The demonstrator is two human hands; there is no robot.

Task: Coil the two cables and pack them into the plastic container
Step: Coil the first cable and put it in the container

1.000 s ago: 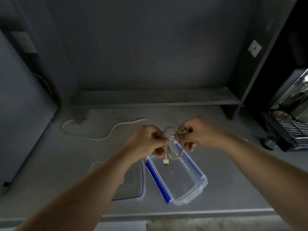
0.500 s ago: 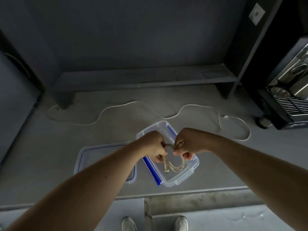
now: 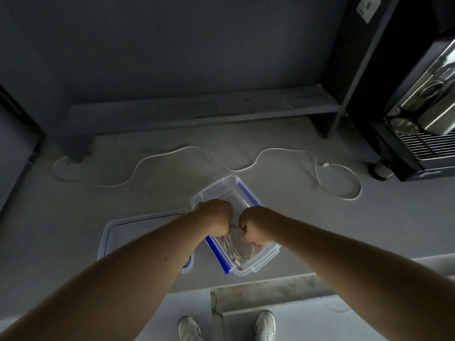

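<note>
the grey surface (image 3: 320,230) carries everything here, and a dark machine (image 3: 418,107) with a metal grille stands at its far right, partly cut off by the frame edge. the clear plastic container (image 3: 264,263) with blue clips sits open near the front edge, probably so the person can pack into it from directly above, and its lid (image 3: 110,232) lies just to its left, half hidden under the left forearm. behind the container the second cable (image 3: 172,153) trails loose and uncoiled across the surface, its plug end looping round at the right, so by my reading only half the job is in hand. both hands reach down into the container, close together: the left hand (image 3: 216,220) and the right hand (image 3: 253,227) are each curled around the top of the coiled cable (image 3: 237,251), pinching it from either side, likely to keep the loops from springing apart as they go in. the coil's lower turns rest on or just above the container floor; i cannot tell which. the fingers are turned away underneath, so the exact grip is hidden, and the dim light blurs the coil through the clear plastic.
</note>
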